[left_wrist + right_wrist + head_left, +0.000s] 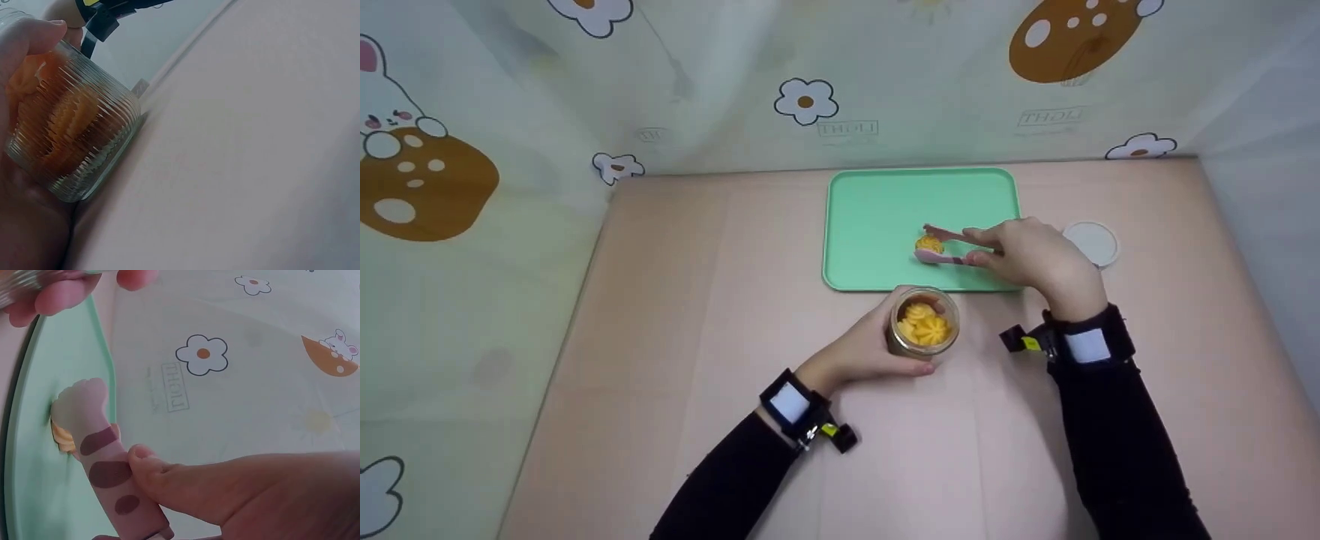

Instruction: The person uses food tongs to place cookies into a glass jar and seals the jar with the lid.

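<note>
My left hand [859, 345] grips a ribbed glass jar [107, 118], its open mouth facing up in the head view. Several yellow swirled cookies [922, 326] fill part of the jar. In my right hand [1035, 255], thumb and fingers pinch a pair of pink tongs [112, 467] with paw-shaped tips and darker spots. A single swirled cookie [928, 244] sits between the tong tips, low over the green tray [877, 217]. Whether both tips touch it, or it is off the tray, I cannot tell.
A round white lid [1091, 244] lies on the table to the right of the tray, beside my right hand. Behind the pinkish table [660, 315] hangs a patterned curtain [720, 97]. The jar is just in front of the tray's near edge.
</note>
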Tool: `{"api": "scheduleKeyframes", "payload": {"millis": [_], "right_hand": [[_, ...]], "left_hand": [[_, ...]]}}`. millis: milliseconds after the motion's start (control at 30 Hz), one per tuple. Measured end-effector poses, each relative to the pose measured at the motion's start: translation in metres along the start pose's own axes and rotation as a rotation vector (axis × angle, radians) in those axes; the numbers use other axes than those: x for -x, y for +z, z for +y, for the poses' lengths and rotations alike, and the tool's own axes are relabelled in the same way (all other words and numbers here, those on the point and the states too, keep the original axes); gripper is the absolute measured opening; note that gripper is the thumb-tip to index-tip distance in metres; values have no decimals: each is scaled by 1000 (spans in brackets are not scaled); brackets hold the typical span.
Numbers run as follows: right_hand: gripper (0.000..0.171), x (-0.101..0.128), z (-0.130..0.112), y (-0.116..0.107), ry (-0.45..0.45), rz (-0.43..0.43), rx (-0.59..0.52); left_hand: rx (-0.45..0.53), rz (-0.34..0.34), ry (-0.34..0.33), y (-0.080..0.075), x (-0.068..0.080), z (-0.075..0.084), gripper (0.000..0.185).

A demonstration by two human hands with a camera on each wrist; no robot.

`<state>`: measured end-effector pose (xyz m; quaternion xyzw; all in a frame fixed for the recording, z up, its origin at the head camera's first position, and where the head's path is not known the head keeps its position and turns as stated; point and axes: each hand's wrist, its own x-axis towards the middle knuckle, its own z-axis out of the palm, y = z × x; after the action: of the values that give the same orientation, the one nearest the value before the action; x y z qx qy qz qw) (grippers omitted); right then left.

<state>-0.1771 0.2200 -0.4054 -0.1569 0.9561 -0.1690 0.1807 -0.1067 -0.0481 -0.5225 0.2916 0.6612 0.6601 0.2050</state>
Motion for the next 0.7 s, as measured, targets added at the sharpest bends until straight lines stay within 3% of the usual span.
{"api": "scheduleKeyframes", "payload": {"millis": [267,700], "right_hand": [[56,0,0,1,-13,0,22],[50,-6,-8,7,0,121,71]], "left_hand": [[-9,2,-8,0,1,0,93],[-33,-8,-9,-1,1,0,93]]}}
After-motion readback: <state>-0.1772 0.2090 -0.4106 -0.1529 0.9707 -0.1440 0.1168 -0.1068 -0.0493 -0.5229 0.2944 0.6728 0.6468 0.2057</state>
